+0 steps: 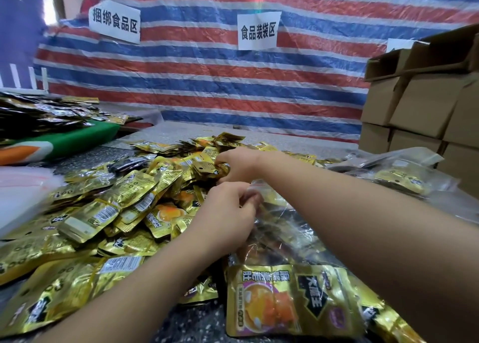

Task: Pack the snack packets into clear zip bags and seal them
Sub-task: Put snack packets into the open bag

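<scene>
With the left hand [228, 207] pinching the mouth of the clear bag [280, 228] lying near centre, and the right hand [237, 165] gripping gold packets [210, 167] at the far pile, hold the mouth wide before inserting.

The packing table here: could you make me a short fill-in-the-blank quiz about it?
1. The right hand pinches a ____ snack packet.
2. The left hand holds the mouth of a ____ zip bag.
3. Stacked on the right are ____ boxes.

Missing words: gold; clear; cardboard
</scene>
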{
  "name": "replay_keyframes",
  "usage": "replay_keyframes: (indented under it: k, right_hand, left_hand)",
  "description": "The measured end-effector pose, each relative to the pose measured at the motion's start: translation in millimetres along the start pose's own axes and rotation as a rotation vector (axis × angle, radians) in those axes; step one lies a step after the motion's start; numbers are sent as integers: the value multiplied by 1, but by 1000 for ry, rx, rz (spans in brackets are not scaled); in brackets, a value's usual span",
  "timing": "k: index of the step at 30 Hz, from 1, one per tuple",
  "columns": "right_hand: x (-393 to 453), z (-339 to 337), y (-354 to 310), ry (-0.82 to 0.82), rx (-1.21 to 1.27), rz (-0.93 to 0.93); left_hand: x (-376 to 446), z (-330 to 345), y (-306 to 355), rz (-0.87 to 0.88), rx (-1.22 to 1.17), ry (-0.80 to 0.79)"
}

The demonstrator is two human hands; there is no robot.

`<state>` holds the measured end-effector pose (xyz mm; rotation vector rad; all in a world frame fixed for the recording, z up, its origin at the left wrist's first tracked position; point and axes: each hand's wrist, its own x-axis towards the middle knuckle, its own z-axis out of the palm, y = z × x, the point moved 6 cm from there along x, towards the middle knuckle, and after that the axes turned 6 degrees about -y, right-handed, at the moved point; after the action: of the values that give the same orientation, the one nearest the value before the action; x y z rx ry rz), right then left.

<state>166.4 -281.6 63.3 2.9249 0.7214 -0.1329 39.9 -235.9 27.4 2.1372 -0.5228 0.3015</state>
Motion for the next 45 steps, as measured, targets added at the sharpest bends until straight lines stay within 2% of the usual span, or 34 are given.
replay_keyframes:
  k: [3, 5, 7, 13, 17, 19, 22, 25, 30, 34, 38, 42, 45]
  right_hand:
    - [2, 2, -4, 90, -22, 31]
    - [0, -1, -3, 214, -31, 54]
    - [-6, -7, 4, 339, 99, 79]
    - [-61, -41, 49, 634, 1062, 9]
    - [-122, -39, 75, 657, 1830, -227]
    - [-155, -30, 85, 684, 2006, -255]
    - [-193, -14, 93, 713, 2132, -265]
    - [-219, 5, 99, 771, 2265, -256]
    - [-229, 19, 106, 843, 2322, -236]
    - [-228, 20, 103, 784, 2283, -308]
    - [-227, 18, 99, 667, 2044, -403]
    - [-228, 15, 97, 739, 1748, -476]
    - [-233, 10, 93, 802, 1471, -427]
  left_hand:
    - [0, -1, -3, -9, 20, 13]
    - [0, 1, -2, -11, 14, 7]
    - [1, 2, -2, -13, -17, -3]
    - [-1, -6, -2, -42, -185, 60]
    - [-4, -10, 5, -93, -449, 117]
    - [-5, -11, 6, -112, -472, 130]
    - [-7, -10, 7, -117, -552, 95]
    - [-9, -7, 14, -65, -500, 39]
    - [-8, -1, 23, 12, -355, -6]
    - [-11, -2, 33, 90, -373, -50]
    - [-12, -3, 37, 128, -371, -47]
    - [-14, -5, 38, 170, -352, -50]
    - [-13, -7, 39, 189, -334, -51]
